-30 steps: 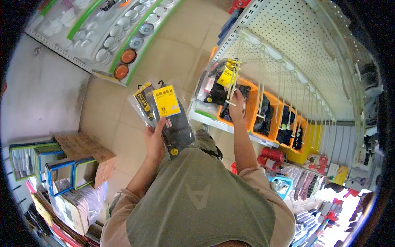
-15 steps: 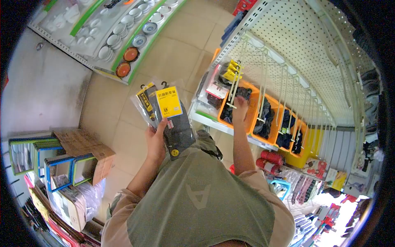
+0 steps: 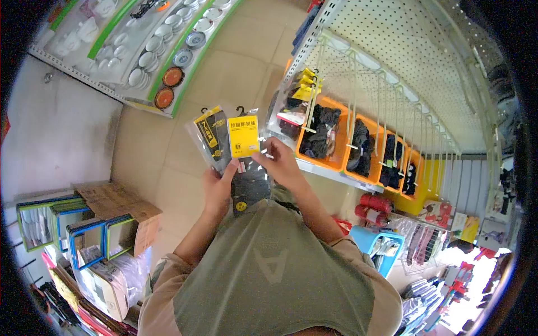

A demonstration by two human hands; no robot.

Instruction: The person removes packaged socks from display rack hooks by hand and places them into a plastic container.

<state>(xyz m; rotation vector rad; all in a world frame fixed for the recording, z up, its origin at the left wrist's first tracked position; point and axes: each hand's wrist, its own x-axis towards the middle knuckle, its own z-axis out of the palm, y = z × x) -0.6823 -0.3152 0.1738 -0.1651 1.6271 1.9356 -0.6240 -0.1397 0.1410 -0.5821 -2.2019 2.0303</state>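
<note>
Two packs of dark socks in clear plastic are fanned out in front of my chest. The right pack (image 3: 250, 182) has a yellow card label and a black hook on top. The left pack (image 3: 212, 136) carries a black and yellow label. My left hand (image 3: 218, 187) grips both packs from below, thumb across the front. My right hand (image 3: 278, 163) is closed on the right edge of the yellow-labelled pack, thumb on its front near the label's lower corner. More yellow-labelled packs (image 3: 302, 91) hang on a rack hook to the right.
Orange bins (image 3: 334, 161) of dark items stand on a shelf below long metal hooks and a pegboard (image 3: 386, 33). Bowls and plates fill a shelf (image 3: 179, 101) at upper left. Framed items (image 3: 89, 227) and cardboard (image 3: 120, 201) are lower left; a blue basket (image 3: 367, 239) is lower right.
My right hand has come back from the rack and bins to the yellow-labelled pack and taken hold of its edge. The two packs have shifted slightly right in view.
</note>
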